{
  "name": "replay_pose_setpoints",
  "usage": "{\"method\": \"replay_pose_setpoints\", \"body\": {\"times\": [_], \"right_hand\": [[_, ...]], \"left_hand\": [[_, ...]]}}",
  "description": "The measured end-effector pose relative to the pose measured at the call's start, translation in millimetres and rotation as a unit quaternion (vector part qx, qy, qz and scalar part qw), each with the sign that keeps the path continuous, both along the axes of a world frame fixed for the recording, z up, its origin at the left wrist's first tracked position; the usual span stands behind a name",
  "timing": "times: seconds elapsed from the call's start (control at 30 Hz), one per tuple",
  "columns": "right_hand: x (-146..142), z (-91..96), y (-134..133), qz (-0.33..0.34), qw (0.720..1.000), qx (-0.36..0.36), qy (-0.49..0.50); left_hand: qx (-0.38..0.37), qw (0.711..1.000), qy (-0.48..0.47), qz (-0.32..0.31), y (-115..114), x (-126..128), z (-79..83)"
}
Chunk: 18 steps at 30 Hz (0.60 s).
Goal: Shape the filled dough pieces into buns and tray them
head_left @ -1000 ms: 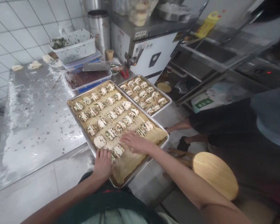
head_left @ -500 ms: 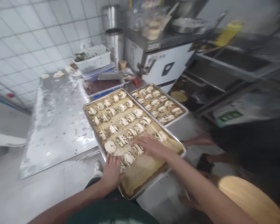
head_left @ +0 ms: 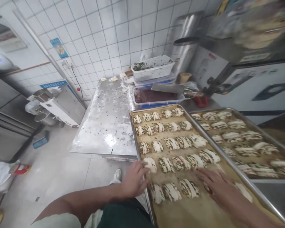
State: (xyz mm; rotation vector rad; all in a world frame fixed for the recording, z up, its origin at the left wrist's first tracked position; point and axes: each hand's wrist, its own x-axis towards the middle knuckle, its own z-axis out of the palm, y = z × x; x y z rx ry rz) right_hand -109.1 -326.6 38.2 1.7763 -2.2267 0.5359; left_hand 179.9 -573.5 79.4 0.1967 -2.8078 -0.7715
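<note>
A metal baking tray (head_left: pixel 137 148) lined with brown paper holds several rows of scallion dough rolls (head_left: pixel 172 143). My left hand (head_left: pixel 133 180) grips the tray's near-left rim, fingers curled over the edge beside a white roll (head_left: pixel 150 164). My right hand (head_left: pixel 216 186) lies on the paper at the tray's near right, fingers stretched flat among the rolls of the front rows (head_left: pixel 172 191). Whether it holds a roll is hidden.
A second tray of rolls (head_left: pixel 239 139) sits to the right. Behind stand a tub of dark filling (head_left: pixel 154 96), a white tub of greens (head_left: pixel 153 68), a steel pot (head_left: pixel 186 52). A floury steel table (head_left: pixel 106 120) lies left. A mixer (head_left: pixel 59 104) stands on the floor.
The camera swung left and closer to the tray. My left hand stays on the rim. My right hand slid toward the tray's near right.
</note>
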Motion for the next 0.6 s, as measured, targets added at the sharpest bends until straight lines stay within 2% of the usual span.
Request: {"method": "replay_pose_setpoints", "body": {"times": [0.1,0.17,0.23,0.3,0.37,0.4,0.47,0.5,0.6], "right_hand": [[38,28.8,-41,0.045,0.999,-0.004,-0.005],[84,45.1,-86,0.031,0.997,-0.027,-0.064],[140,46.3,-140,0.037,0.992,-0.009,-0.12],[193,27.4,-195,0.05,0.987,0.002,-0.151],[228,-7.5,-247,0.03,0.985,0.01,-0.168],[236,-27.7,-270,0.004,0.986,0.003,-0.165],[232,-65.9,-312,-0.089,0.986,-0.029,-0.14],[223,-81.3,-330,-0.145,0.981,-0.048,-0.119],[187,-106.1,-379,-0.301,0.948,-0.072,-0.07]], "left_hand": [[-0.073,0.996,-0.036,0.045,-53,23,-36.7],[-0.119,0.988,-0.08,0.057,-92,36,-66.3],[-0.148,0.982,-0.113,0.042,-131,43,-90.9],[-0.164,0.979,-0.12,0.001,-168,42,-106.1],[-0.174,0.978,-0.101,-0.065,-204,34,-112.3],[-0.177,0.975,-0.087,-0.099,-222,28,-113.0],[-0.186,0.972,-0.058,-0.133,-260,15,-112.2],[-0.192,0.972,-0.046,-0.125,-281,9,-111.5],[-0.206,0.976,-0.026,-0.06,-353,-6,-109.7]]}}
